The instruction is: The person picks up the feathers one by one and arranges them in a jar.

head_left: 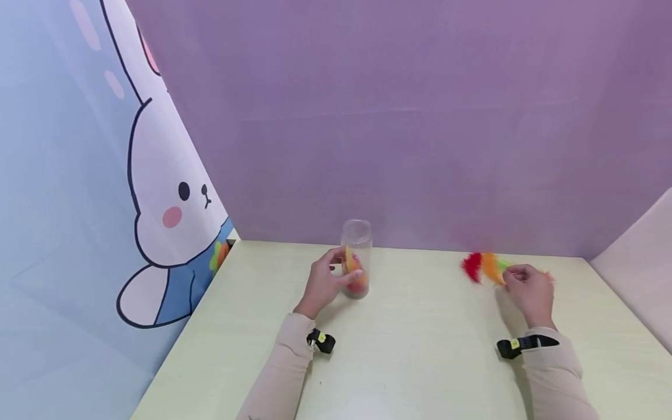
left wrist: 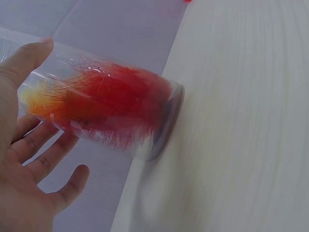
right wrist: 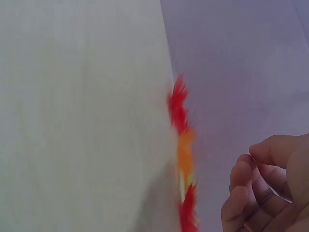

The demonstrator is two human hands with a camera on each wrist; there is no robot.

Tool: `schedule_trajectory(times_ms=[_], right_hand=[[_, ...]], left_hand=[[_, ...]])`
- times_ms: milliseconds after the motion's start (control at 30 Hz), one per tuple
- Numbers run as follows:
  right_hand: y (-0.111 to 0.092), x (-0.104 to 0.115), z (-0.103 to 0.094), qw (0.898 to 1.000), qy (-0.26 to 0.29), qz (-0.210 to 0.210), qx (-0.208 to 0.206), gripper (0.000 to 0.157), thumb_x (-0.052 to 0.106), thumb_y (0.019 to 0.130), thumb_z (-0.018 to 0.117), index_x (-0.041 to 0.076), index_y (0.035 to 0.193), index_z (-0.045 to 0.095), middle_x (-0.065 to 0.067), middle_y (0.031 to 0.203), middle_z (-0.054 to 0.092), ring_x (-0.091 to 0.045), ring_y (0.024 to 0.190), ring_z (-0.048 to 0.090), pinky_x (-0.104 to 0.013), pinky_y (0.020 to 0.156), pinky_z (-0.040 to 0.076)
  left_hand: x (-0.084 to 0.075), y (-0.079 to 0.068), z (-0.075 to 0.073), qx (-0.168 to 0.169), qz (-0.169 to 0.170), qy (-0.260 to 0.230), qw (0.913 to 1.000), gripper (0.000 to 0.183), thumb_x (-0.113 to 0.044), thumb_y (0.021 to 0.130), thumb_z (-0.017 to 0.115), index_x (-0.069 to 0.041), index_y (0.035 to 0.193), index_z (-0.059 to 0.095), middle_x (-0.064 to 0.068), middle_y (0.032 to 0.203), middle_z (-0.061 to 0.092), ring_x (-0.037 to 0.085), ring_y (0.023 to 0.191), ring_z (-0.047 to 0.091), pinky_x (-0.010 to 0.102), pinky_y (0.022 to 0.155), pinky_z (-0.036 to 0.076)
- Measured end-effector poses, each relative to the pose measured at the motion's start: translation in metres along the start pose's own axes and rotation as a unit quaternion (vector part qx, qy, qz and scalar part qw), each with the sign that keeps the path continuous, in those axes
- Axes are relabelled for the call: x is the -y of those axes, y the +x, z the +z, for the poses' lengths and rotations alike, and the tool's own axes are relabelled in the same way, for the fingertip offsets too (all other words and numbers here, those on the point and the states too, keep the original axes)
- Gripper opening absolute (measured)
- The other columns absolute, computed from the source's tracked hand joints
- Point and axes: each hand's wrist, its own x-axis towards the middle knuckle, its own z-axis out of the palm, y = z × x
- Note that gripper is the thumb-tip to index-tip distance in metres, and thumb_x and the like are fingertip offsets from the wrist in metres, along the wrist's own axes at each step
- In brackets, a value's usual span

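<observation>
My left hand [head_left: 326, 281] grips a clear cylindrical jar [head_left: 359, 231], thumb on the near side and fingers round the other. The jar stands nearly upright, its base at the table. Inside it are fluffy red, orange and yellow feathers [left wrist: 111, 99], seen through the wall in the left wrist view. Over at the right, my right hand [head_left: 530, 291] hovers at a row of loose feathers [head_left: 490, 267] in red, orange and yellow-green. Its thumb and forefinger tips [right wrist: 251, 153] meet, with nothing showing between them, while the other fingers curl in. The feathers [right wrist: 185, 150] look blurred beyond the hand.
The pale wood-grain table [head_left: 415, 350] ends at a purple backdrop [head_left: 399, 146] just behind the jar and feathers. A blue cloth with a cartoon rabbit [head_left: 168, 198] hangs along the left side. A white panel [head_left: 640, 268] borders the right.
</observation>
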Motion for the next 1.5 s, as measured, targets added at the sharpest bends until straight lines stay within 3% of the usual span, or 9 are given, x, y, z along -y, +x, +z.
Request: schedule_trajectory(times_ms=[167,367,500,867,1133,1500], right_hand=[[-0.001,-0.015,-0.006,0.999,-0.048,-0.009,0.002,0.03,0.022,0.097,0.064,-0.003,0.113,0.071,-0.018,0.091,0.077,-0.005,0.064,0.059,-0.032,0.066,0.043],[-0.002,-0.025,-0.008,0.996,-0.076,-0.026,0.031,0.029,0.023,0.096,0.068,-0.003,0.108,0.07,-0.024,0.097,0.074,-0.032,0.076,0.067,-0.036,0.063,0.042],[0.001,-0.029,-0.009,0.993,-0.1,-0.026,0.058,0.033,0.027,0.095,0.07,-0.004,0.108,0.07,-0.025,0.101,0.073,-0.039,0.082,0.066,-0.039,0.063,0.041],[0.002,-0.029,-0.01,0.986,-0.131,-0.005,0.099,0.039,0.041,0.091,0.072,0.003,0.103,0.073,-0.018,0.097,0.074,-0.032,0.079,0.063,-0.038,0.058,0.04],[0.005,-0.027,-0.011,0.983,-0.137,0.025,0.117,0.031,0.032,0.091,0.068,0.004,0.103,0.073,-0.02,0.098,0.073,-0.034,0.077,0.063,-0.04,0.059,0.04],[0.008,-0.031,-0.008,0.983,-0.137,0.037,0.115,0.032,0.033,0.092,0.07,0.004,0.104,0.073,-0.021,0.099,0.073,-0.035,0.079,0.063,-0.041,0.06,0.039]], left_hand=[[0.001,-0.002,0.001,0.006,-0.001,0.0,1.0,0.061,-0.036,0.081,0.088,-0.017,0.133,0.064,0.001,0.121,0.071,0.023,0.112,0.064,0.051,0.1,0.049],[0.001,-0.004,-0.001,0.003,-0.002,-0.001,1.0,0.06,-0.035,0.08,0.088,-0.017,0.132,0.064,0.001,0.12,0.071,0.023,0.112,0.064,0.053,0.1,0.049],[0.002,-0.004,-0.002,0.002,-0.003,0.002,1.0,0.061,-0.036,0.08,0.088,-0.017,0.133,0.064,0.001,0.121,0.071,0.024,0.112,0.064,0.054,0.101,0.049],[0.002,-0.004,0.001,0.012,0.002,-0.002,0.9999,0.059,-0.036,0.081,0.088,-0.016,0.132,0.064,0.002,0.12,0.071,0.024,0.112,0.064,0.057,0.102,0.049],[0.002,-0.003,0.001,0.011,0.004,-0.004,0.9999,0.059,-0.034,0.08,0.088,-0.017,0.131,0.064,0.001,0.12,0.071,0.024,0.112,0.064,0.056,0.101,0.049],[0.003,-0.002,0.001,0.011,0.005,0.005,0.9999,0.06,-0.036,0.081,0.088,-0.016,0.132,0.064,0.001,0.12,0.071,0.023,0.112,0.064,0.055,0.101,0.049]])
